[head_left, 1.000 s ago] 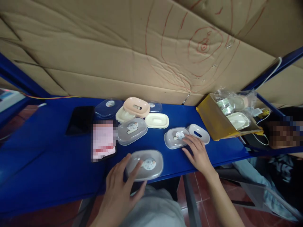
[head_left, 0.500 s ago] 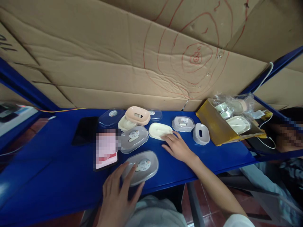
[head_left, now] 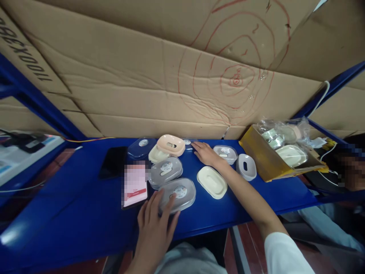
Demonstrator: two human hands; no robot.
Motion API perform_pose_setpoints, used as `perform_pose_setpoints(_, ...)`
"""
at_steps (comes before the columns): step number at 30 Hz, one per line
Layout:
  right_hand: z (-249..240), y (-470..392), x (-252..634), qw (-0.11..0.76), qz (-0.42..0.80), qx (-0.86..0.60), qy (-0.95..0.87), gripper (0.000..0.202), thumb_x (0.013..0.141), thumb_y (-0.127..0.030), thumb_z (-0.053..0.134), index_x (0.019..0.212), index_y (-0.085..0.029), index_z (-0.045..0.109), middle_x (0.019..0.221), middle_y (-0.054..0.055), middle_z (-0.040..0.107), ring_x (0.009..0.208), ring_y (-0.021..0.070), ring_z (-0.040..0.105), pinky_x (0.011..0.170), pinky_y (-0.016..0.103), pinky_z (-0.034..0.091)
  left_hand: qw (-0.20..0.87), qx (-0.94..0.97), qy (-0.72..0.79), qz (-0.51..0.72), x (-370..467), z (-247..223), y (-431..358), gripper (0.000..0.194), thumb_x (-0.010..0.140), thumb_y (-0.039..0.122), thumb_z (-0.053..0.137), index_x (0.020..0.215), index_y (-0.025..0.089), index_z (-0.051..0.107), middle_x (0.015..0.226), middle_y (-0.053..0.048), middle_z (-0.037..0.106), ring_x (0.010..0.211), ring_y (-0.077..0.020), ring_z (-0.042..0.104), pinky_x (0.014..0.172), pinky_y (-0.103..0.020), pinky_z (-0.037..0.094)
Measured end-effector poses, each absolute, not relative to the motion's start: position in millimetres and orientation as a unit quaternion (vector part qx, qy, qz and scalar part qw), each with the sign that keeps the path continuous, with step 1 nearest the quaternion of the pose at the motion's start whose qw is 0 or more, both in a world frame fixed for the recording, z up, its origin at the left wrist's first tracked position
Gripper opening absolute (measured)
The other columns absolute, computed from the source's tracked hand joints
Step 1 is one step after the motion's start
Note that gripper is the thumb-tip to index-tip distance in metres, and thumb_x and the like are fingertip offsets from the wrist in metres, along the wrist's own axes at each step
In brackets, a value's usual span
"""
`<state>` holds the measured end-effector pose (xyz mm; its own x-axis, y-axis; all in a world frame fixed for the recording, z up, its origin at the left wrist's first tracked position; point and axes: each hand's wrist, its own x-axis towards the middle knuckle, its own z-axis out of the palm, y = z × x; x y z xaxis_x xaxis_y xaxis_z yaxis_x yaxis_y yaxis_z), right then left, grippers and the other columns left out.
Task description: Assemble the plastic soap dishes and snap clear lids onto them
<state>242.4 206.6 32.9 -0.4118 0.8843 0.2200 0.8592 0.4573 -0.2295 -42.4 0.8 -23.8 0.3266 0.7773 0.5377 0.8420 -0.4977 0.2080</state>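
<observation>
My left hand (head_left: 156, 220) lies with spread fingers at the near left edge of a grey soap box (head_left: 184, 201) with a clear lid and a round label. My right hand (head_left: 205, 153) reaches to the back of the table, fingers stretched out and touching the edge of a clear lid (head_left: 188, 144). Below my right forearm is a cream soap dish tray (head_left: 211, 182), lying alone. Another lidded grey soap box (head_left: 166, 171) sits behind the first. A peach soap dish (head_left: 171, 144) leans over a cream one (head_left: 157, 154), beside a dark blue-looking lidded box (head_left: 141, 147).
A lidded pale box (head_left: 226, 153) and a grey slotted dish (head_left: 246, 167) stand right of my arm. A yellow-edged carton (head_left: 265, 167) holds wrapped dishes. Two phones, one black (head_left: 113, 162) and one lit (head_left: 135, 186), lie left. Cardboard (head_left: 128, 76) walls the back; a person sits at right.
My right hand has left the cream tray and moved back to the clear lid. The cream tray now lies nearer and turned. My left hand stays at the grey soap box.
</observation>
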Motion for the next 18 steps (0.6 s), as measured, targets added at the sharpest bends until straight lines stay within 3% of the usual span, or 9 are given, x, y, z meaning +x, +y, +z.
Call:
perform_pose_setpoints(5,31.6,144.5,261.2,0.155,0.042,-0.54,-0.826,0.027,0.113,-0.032,0.057,0.127,-0.017,0.075,0.133,0.017,0.075,0.129,0.0309,0.07,0.117,0.052,0.051,0.053,-0.804,-0.511,-0.298,-32.5,-17.0,8.7,0.061,0.105,0.023,0.067,0.163,0.027,0.048,0.163,-0.024,0.053,0.147,-0.045,0.056,0.116,-0.068,0.045)
perform_pose_setpoints(8,31.1,114.5,278.4,0.164,0.045,-0.566,-0.806,0.032,0.115,-0.041,0.054,0.117,-0.019,0.076,0.148,0.018,0.067,0.141,0.0299,0.063,0.121,0.05,0.049,0.074,-0.795,-0.519,-0.306,-8.4,-6.6,13.0,0.061,0.103,0.022,0.068,0.161,0.022,0.05,0.163,-0.027,0.052,0.145,-0.0481,0.057,0.118,-0.077,0.036)
perform_pose_setpoints(10,28.1,108.4,284.5,0.162,0.051,-0.576,-0.799,0.032,0.11,-0.046,0.065,0.124,-0.019,0.073,0.159,0.02,0.059,0.148,0.032,0.058,0.123,0.052,0.048,0.077,-0.809,-0.487,-0.319,12.4,0.1,10.8,0.058,0.102,0.015,0.066,0.158,0.022,0.053,0.163,-0.024,0.053,0.146,-0.0449,0.057,0.123,-0.076,0.03)
perform_pose_setpoints(14,22.5,115.0,284.2,0.148,0.068,-0.578,-0.8,0.069,0.09,-0.045,0.091,0.149,-0.025,0.061,0.162,0.019,0.057,0.148,0.0384,0.058,0.119,0.058,0.052,0.017,-0.905,-0.332,-0.267,48.6,3.3,-1.5,0.059,0.094,-0.002,0.058,0.148,0.023,0.062,0.166,-0.017,0.053,0.152,-0.037,0.051,0.127,-0.065,0.032)
perform_pose_setpoints(16,23.9,115.1,283.5,0.154,0.069,-0.583,-0.795,0.068,0.09,-0.041,0.091,0.149,-0.024,0.061,0.158,0.018,0.061,0.146,0.0391,0.059,0.119,0.058,0.052,-0.011,-0.926,-0.294,-0.235,58.0,-1.3,-6.0,0.052,0.093,-0.001,0.058,0.141,0.02,0.065,0.159,-0.017,0.059,0.152,-0.0365,0.051,0.125,-0.064,0.038)
perform_pose_setpoints(18,27.9,104.5,287.0,0.166,0.067,-0.591,-0.787,0.06,0.094,-0.04,0.086,0.146,-0.023,0.063,0.151,0.017,0.065,0.143,0.0379,0.061,0.119,0.058,0.052,-0.029,-0.932,-0.289,-0.218,60.6,-7.5,-8.2,0.04,0.096,0.002,0.059,0.131,0.019,0.068,0.141,-0.014,0.07,0.141,-0.0348,0.06,0.12,-0.062,0.044)
